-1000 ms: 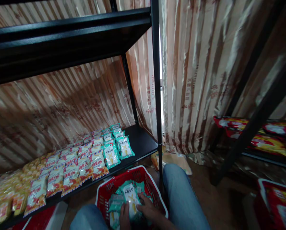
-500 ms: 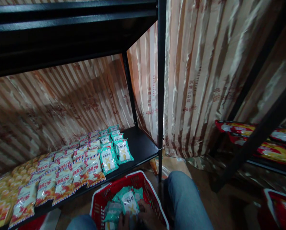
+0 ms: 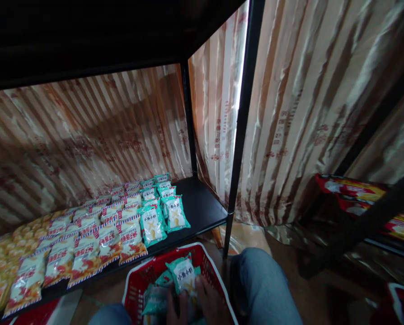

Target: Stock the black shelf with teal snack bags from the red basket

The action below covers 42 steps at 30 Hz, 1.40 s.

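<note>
Between my two hands is a teal and white snack bag (image 3: 184, 272), held tilted over the red basket (image 3: 211, 264). My left hand (image 3: 176, 308) grips its lower left side, thumb and fingers closed at the edge. At the lower right side, my right hand (image 3: 210, 299) has its fingers against the bag. More teal snack bags (image 3: 154, 300) lie in the basket below, partly hidden by my hands. On the black shelf (image 3: 202, 203) ahead, matching teal bags (image 3: 152, 224) stand in two rows.
White and orange snack bags (image 3: 86, 257) fill the shelf's middle, with yellow packs (image 3: 29, 234) further left. A black shelf post (image 3: 237, 135) rises right of the basket. My knee (image 3: 263, 284) is beside it. Red and yellow packs (image 3: 361, 189) lie on another shelf at right.
The teal bag in my hands has come up slightly and now shows more clearly above the other bags in the basket. The view has tilted a little.
</note>
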### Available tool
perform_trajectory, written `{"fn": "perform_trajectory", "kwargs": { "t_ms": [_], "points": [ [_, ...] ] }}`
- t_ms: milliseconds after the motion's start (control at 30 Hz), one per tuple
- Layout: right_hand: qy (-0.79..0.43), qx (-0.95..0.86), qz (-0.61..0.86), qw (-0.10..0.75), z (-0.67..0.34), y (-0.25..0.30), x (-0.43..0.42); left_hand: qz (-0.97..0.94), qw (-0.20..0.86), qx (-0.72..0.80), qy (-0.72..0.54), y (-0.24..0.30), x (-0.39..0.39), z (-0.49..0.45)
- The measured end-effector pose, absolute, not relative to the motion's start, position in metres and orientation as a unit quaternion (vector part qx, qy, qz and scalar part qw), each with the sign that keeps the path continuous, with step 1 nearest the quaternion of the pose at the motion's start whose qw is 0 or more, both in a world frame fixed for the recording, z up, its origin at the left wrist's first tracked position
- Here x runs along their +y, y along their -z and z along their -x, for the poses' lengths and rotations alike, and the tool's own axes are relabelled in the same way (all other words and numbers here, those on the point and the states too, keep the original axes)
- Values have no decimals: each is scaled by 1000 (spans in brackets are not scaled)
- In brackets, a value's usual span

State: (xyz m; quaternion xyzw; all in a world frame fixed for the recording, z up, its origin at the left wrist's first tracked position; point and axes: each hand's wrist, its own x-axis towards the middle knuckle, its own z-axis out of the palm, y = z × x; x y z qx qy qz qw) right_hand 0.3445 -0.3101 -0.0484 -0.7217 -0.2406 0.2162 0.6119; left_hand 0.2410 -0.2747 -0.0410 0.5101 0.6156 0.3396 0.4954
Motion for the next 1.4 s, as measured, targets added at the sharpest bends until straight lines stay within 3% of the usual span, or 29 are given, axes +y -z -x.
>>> {"fn": "perform_trajectory", "kwargs": {
  "t_ms": [533, 900, 1400],
  "points": [
    [-273, -235, 722, 591, -379, 43, -302, -502, 564, 527, -390, 39, -260, -282],
    [-237, -250, 711, 613, -391, 28, -305, -530, 588, 472, -387, -10, -241, -306],
    [-174, -233, 739, 608, -431, 6, -281, -577, 567, 465, -359, -32, -221, -350]
  ]
}}
